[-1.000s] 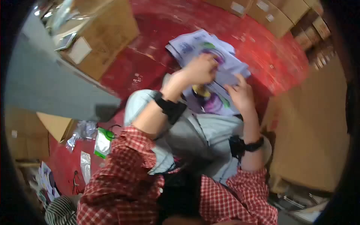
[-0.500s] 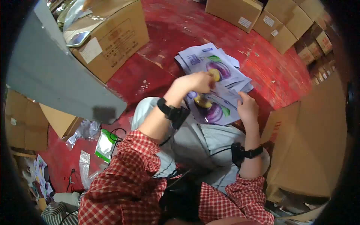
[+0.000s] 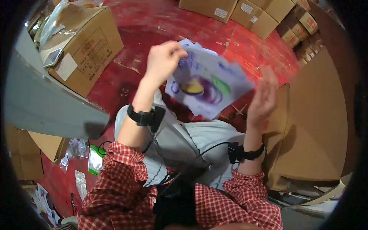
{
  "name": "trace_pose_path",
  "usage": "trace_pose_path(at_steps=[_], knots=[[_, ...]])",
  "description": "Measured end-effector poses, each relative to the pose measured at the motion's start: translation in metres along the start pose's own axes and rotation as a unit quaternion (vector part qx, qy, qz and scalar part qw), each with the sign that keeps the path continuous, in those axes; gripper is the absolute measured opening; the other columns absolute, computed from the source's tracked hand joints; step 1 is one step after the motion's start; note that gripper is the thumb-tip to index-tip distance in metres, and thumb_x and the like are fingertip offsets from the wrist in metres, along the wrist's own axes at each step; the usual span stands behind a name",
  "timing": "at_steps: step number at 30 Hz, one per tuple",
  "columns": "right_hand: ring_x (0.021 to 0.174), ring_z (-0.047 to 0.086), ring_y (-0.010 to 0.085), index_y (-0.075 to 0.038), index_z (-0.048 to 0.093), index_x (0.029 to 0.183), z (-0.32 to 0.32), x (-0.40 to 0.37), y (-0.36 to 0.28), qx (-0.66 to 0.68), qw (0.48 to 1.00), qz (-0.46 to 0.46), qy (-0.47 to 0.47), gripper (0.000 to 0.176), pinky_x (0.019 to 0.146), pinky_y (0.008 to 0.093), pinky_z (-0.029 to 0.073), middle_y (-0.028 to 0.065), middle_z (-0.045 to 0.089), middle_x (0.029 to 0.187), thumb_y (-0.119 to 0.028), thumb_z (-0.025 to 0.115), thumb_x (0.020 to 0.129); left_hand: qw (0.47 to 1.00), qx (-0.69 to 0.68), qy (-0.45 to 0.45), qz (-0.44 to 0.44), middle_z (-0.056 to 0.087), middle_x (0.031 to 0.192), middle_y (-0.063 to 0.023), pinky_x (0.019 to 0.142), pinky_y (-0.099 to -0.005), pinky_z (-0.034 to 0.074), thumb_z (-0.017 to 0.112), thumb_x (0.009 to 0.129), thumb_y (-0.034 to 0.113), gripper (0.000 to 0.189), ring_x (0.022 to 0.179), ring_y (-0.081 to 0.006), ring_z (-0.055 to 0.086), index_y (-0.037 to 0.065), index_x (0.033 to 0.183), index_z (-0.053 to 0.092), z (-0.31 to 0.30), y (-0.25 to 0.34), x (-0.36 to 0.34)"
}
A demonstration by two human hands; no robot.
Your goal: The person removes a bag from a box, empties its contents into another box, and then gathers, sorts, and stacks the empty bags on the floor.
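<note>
My left hand (image 3: 165, 59) pinches the upper left corner of a flat white printed bag (image 3: 209, 73), which is held up above my lap and blurred by motion. A purple fruit, a yellow shape and a green leaf are printed on it. Beneath and behind it, more white sheets of the stack (image 3: 186, 43) show partly; the rest is hidden. To the right of the bag, my right hand (image 3: 263, 94) is raised with its fingers apart, blurred, with nothing visible in it.
A pair of scissors (image 3: 239, 110) lies on the red floor just past my knees. A large cardboard box (image 3: 314, 126) stands close on my right. At left are a grey panel (image 3: 50, 103) and a carton (image 3: 96, 50) with a phone (image 3: 53, 57) on it. More cartons (image 3: 255, 19) line the back.
My left hand has moved left and up, lifting the printed bag off the stack. My right hand has left the bags, risen and opened. The view has shifted slightly to the right.
</note>
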State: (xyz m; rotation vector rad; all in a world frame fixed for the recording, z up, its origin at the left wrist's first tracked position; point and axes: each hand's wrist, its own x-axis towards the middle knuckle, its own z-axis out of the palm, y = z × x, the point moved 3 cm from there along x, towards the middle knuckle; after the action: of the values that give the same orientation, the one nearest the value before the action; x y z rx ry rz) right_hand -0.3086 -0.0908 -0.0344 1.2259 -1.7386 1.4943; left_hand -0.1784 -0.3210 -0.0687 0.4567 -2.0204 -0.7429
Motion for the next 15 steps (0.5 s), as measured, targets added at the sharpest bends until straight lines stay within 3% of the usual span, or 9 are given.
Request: trace_pose_path(at_steps=[1,5,8,9,12,13,15], knots=[[0.109,0.049,0.0242,0.002,0.049,0.113,-0.009,0.003,-0.006,0.083,0.994,0.047,0.05,0.029,0.091,0.0329,0.037,0.0144,0.054,0.113,-0.014,0.046,0.089,0.998,-0.037,0.039,-0.026,0.058,0.064,-0.0101,0.055,-0.0284,0.042,0.062,0.071,0.014,0.014,0.056,-0.0173,0.053,0.002,0.076,0.062,-0.005,-0.007,0.003],[0.111,0.047,0.0238,0.004,0.046,0.116,-0.023,0.006,-0.006,0.148,0.977,0.096,0.118,0.031,0.095,0.0341,0.034,0.0148,0.055,0.112,-0.014,0.041,0.091,0.975,-0.127,0.143,-0.112,0.055,0.061,-0.0009,0.052,-0.0221,0.036,0.061,0.076,0.014,0.014,0.057,-0.0056,0.045,0.0,0.078,0.062,-0.015,-0.046,0.016],[0.109,0.048,0.0232,0.002,0.049,0.112,-0.017,0.0,0.002,0.082,0.99,0.103,0.054,0.027,0.093,0.0349,0.035,0.0139,0.056,0.109,-0.014,0.042,0.091,0.943,-0.239,0.153,-0.175,0.055,0.063,0.0,0.054,-0.0229,0.036,0.061,0.078,0.015,0.016,0.058,-0.0058,0.045,-0.002,0.078,0.061,0.005,-0.08,0.028],[0.103,0.051,0.0225,0.001,0.051,0.107,-0.015,-0.003,0.005,0.075,0.996,0.036,0.026,0.023,0.09,0.0357,0.037,0.0119,0.058,0.104,-0.01,0.048,0.088,0.936,-0.239,0.151,-0.209,0.056,0.065,0.0001,0.056,-0.0227,0.036,0.06,0.079,0.015,0.016,0.06,-0.0062,0.046,-0.001,0.078,0.061,0.011,-0.089,0.03],[0.094,0.053,0.0198,-0.002,0.052,0.099,-0.01,-0.002,-0.003,0.135,0.99,-0.026,0.02,0.016,0.088,0.0346,0.039,0.0111,0.058,0.096,-0.004,0.053,0.083,0.939,-0.206,0.101,-0.255,0.056,0.064,-0.0001,0.056,-0.0215,0.035,0.06,0.079,0.015,0.016,0.059,-0.0055,0.045,-0.001,0.078,0.061,0.041,-0.153,0.04],[0.091,0.053,0.0186,-0.002,0.052,0.091,-0.007,0.001,-0.004,0.251,0.967,0.02,0.046,0.012,0.088,0.0323,0.038,0.0107,0.056,0.091,-0.001,0.057,0.08,0.94,-0.176,0.056,-0.286,0.06,0.078,-0.0069,0.063,-0.0251,0.04,0.062,0.077,0.02,0.024,0.07,-0.0118,0.053,-0.001,0.089,0.059,0.046,-0.161,0.037],[0.09,0.054,0.0192,-0.002,0.05,0.088,-0.007,-0.001,0.017,0.296,0.941,0.125,0.105,0.011,0.087,0.0326,0.039,0.0111,0.055,0.091,0.0,0.057,0.08,0.951,-0.082,0.046,-0.295,0.059,0.086,-0.008,0.069,-0.0271,0.042,0.064,0.076,0.02,0.033,0.077,-0.0145,0.054,-0.002,0.098,0.055,0.077,-0.236,0.017]])
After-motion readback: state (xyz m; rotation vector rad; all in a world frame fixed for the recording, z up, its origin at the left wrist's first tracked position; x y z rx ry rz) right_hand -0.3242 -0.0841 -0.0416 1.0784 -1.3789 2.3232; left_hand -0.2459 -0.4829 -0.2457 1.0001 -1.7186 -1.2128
